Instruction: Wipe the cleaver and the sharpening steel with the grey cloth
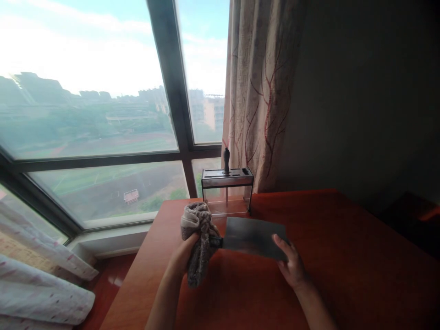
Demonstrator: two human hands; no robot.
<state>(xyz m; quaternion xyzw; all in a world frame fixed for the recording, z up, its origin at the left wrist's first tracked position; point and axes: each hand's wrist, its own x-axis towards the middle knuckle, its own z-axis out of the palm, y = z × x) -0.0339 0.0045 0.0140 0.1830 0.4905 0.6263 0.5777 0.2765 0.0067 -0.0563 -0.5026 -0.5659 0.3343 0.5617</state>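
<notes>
A broad-bladed cleaver (252, 236) is held level above the table between my two hands. My right hand (291, 263) pinches the far end of its blade, thumb on the face toward me. My left hand (185, 254) grips a bunched grey-brown cloth (196, 229), which is wrapped about the handle end; a short dark stretch of handle shows between cloth and blade. How my left fingers close behind the cloth is hidden.
A knife block (227, 176) with clear sides stands at the table's far edge, a dark-handled tool (226, 160) upright in it. The reddish wooden table (154, 275) lies below my hands. Behind are a window (103, 183) and a patterned curtain (254, 91).
</notes>
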